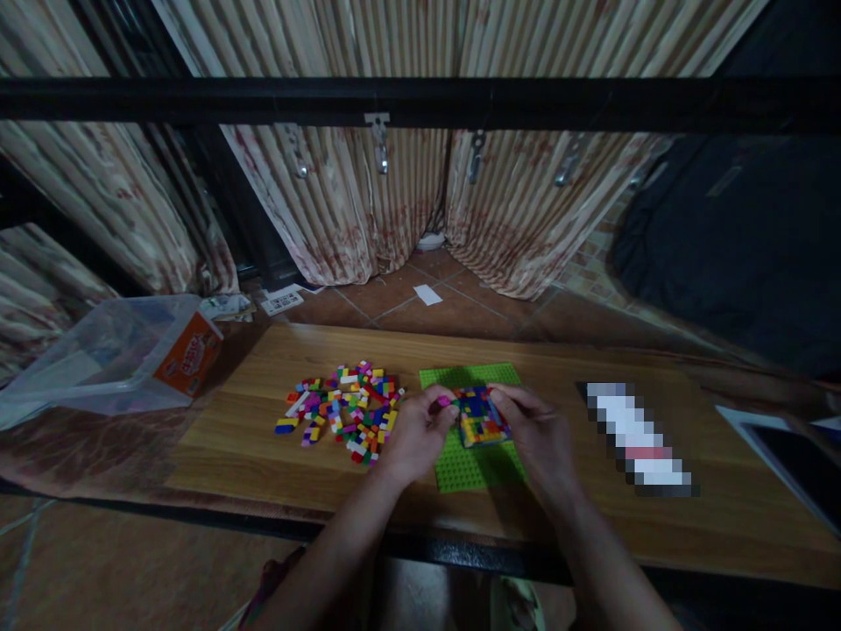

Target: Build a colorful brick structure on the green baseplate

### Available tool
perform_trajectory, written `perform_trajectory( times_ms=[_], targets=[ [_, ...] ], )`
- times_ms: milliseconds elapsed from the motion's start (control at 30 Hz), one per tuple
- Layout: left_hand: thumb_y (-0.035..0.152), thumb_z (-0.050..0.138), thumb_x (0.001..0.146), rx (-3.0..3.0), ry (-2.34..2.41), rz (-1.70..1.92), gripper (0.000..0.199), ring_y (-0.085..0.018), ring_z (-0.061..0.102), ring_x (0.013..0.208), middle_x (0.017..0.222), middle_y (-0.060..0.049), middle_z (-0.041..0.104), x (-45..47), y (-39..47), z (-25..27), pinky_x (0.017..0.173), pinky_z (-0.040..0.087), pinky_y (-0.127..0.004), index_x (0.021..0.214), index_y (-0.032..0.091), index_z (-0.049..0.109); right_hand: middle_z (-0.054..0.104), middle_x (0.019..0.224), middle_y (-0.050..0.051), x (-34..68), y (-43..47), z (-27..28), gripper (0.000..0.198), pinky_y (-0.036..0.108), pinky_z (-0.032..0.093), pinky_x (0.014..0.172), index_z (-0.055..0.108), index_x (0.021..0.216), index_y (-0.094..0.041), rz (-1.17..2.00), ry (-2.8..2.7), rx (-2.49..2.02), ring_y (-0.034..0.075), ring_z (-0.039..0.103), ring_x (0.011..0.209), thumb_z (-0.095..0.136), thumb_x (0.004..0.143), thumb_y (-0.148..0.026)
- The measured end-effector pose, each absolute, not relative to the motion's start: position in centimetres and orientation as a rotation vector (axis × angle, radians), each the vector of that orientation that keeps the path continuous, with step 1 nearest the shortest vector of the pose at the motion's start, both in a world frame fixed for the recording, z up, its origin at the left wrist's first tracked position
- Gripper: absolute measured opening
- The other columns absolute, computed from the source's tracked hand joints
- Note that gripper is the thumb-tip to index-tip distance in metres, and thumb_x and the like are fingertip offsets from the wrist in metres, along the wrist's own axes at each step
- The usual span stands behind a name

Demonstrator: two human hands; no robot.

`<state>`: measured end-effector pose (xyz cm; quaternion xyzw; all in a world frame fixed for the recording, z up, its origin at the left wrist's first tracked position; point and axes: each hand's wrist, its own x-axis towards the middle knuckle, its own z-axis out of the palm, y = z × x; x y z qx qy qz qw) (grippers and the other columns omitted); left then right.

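My left hand (420, 434) pinches a pink toy brick (445, 400) between thumb and finger, just left of a multicoloured brick build (482, 416). This low, roughly square build sits on a green studded baseplate (458, 473). At its right side is my right hand (535, 429), fingers closed at the far right corner. A spot of red shows by those fingertips; whether they hold a loose brick or grip the build is hidden. A spread pile of loose bricks (355, 407) in many colours lies to the left of my left hand.
The wooden board (229, 438) carries all of this. On its right lies a blurred-out rectangular object (637, 434). A clear plastic bin (111, 350) with an orange label stands at the left. A black bar (420, 103) crosses in front of striped curtains (368, 202).
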<state>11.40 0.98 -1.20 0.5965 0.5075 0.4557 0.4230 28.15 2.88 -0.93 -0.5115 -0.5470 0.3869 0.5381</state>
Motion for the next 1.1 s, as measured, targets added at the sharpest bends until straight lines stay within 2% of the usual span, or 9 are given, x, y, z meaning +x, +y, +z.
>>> perform_trajectory(
  times_ms=[100, 200, 400, 700, 1100],
  targets=[
    [0.024, 0.054, 0.083, 1.456, 1.377, 1.179, 0.01, -0.012, 0.053, 0.063, 0.067, 0.002, 0.056, 11.3, 1.6, -2.1, 0.06, 0.04, -0.022, 0.083, 0.018, 0.061, 0.07, 0.094, 0.007, 29.3, 4.0, -1.4, 0.025, 0.043, 0.046, 0.086, 0.076, 0.088, -0.023, 0.585, -1.541, -1.301, 0.024, 0.062, 0.091, 0.062, 0.081, -0.043],
    [0.025, 0.055, 0.082, 1.437, 1.43, 1.209, 0.014, -0.012, 0.054, 0.063, 0.07, 0.001, 0.06, 11.3, 2.0, -2.8, 0.059, 0.041, -0.022, 0.088, 0.018, 0.065, 0.069, 0.097, 0.008, 29.6, 5.0, -2.1, 0.028, 0.044, 0.043, 0.092, 0.076, 0.089, -0.023, 0.496, -1.667, -1.33, 0.024, 0.059, 0.095, 0.059, 0.084, -0.045],
    [0.023, 0.057, 0.08, 1.401, 1.451, 1.24, 0.015, -0.012, 0.058, 0.065, 0.073, 0.001, 0.065, 11.7, 2.8, -3.6, 0.062, 0.043, -0.022, 0.087, 0.018, 0.069, 0.066, 0.103, 0.006, 28.8, 6.5, -2.9, 0.025, 0.043, 0.04, 0.096, 0.076, 0.088, -0.027, 0.56, -1.75, -1.373, 0.024, 0.056, 0.103, 0.059, 0.084, -0.044],
    [0.022, 0.057, 0.081, 1.331, 1.439, 1.235, 0.019, -0.012, 0.06, 0.065, 0.076, -0.001, 0.069, 12.0, 3.4, -3.3, 0.061, 0.045, -0.021, 0.091, 0.017, 0.071, 0.068, 0.097, 0.006, 28.9, 7.1, -2.4, 0.022, 0.037, 0.045, 0.087, 0.075, 0.089, -0.024, 0.764, -1.844, -1.334, 0.021, 0.061, 0.094, 0.057, 0.084, -0.037],
    [0.022, 0.059, 0.079, 1.272, 1.427, 1.265, 0.019, -0.013, 0.062, 0.068, 0.079, -0.001, 0.071, 12.1, 3.6, -3.5, 0.064, 0.048, -0.022, 0.092, 0.017, 0.072, 0.069, 0.094, 0.004, 28.4, 7.0, -1.7, 0.022, 0.035, 0.045, 0.083, 0.073, 0.089, -0.023, 0.804, -1.884, -1.427, 0.019, 0.062, 0.088, 0.053, 0.085, -0.031]
  ],
)
